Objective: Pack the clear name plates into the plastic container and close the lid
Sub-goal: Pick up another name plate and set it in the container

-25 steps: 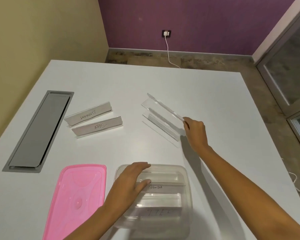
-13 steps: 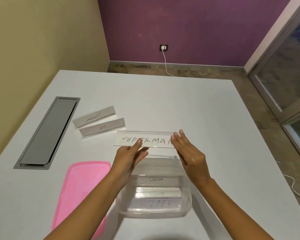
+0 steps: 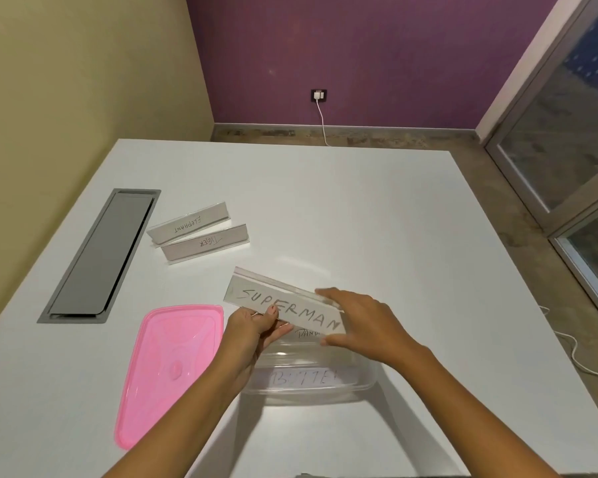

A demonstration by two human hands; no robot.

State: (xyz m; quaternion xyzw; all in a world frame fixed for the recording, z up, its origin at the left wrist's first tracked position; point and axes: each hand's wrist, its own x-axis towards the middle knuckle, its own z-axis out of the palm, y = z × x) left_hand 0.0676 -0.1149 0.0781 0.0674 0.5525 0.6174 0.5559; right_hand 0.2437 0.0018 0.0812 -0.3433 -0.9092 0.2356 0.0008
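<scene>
Both hands hold a clear name plate reading SUPERMAN (image 3: 277, 305), tilted down to the right above the far rim of the clear plastic container (image 3: 311, 388). My left hand (image 3: 252, 334) pinches its lower edge near the middle; my right hand (image 3: 359, 322) grips its right end. Inside the container lie two plates, one marked PANDA (image 3: 306, 333), another whose writing starts BUTTE (image 3: 302, 378). The pink lid (image 3: 168, 370) lies flat to the container's left. Two more plates, ELEPHANT (image 3: 189, 224) and TIGER (image 3: 206, 242), stand farther left on the white table (image 3: 377, 219).
A grey cable hatch (image 3: 99, 257) is set into the table's left side. A white cable (image 3: 580, 360) runs along the floor off the right edge. Glass door panels stand at the right, and a wall socket with a charger (image 3: 319, 95) at the back.
The right hand picked the SUPERMAN plate off the table and brought it over. Both hands now hold it, tilted and lower over the container's far rim.
</scene>
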